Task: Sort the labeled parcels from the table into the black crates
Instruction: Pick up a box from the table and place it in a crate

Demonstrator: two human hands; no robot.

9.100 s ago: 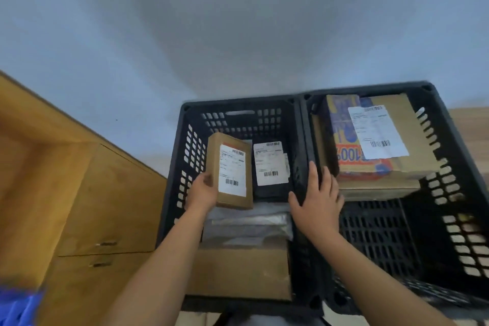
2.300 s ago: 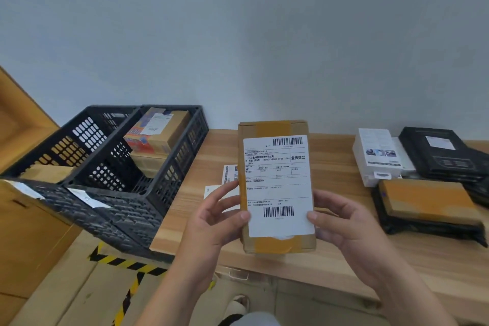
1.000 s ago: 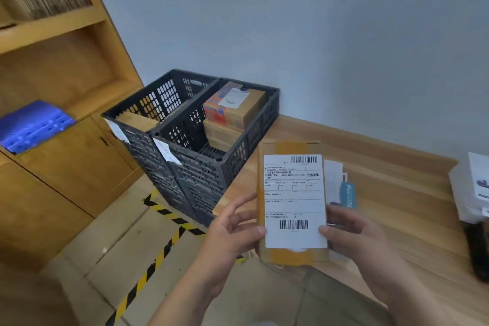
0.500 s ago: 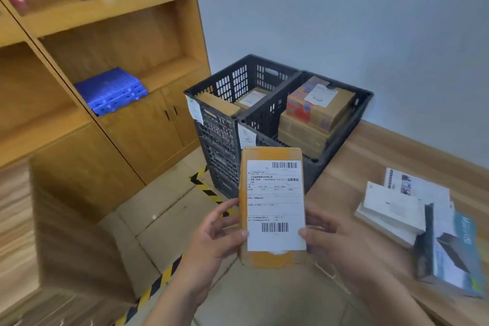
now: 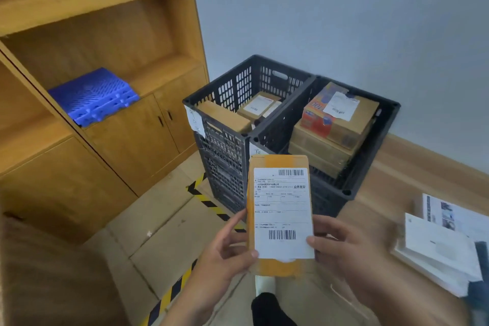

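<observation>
I hold a flat brown parcel (image 5: 277,161) with a white barcode label upright in front of me. My left hand (image 5: 225,251) grips its lower left edge, thumb on the label. My right hand (image 5: 341,243) grips the lower right edge the same way. Beyond the parcel stand two black crates side by side. The left crate (image 5: 225,119) holds several small labeled boxes. The right crate (image 5: 375,156) holds stacked cardboard boxes, the top one with a label.
The wooden table (image 5: 397,174) runs along the right, with white booklets and packages (image 5: 439,243) on it. A wooden shelf and cabinet (image 5: 137,135) stand to the left, a blue folded crate (image 5: 92,95) on its ledge. Yellow-black tape (image 5: 209,204) marks the floor.
My view has swung left from the table toward the crates. The parcel stays gripped in both hands and the crates now lie closer behind it.
</observation>
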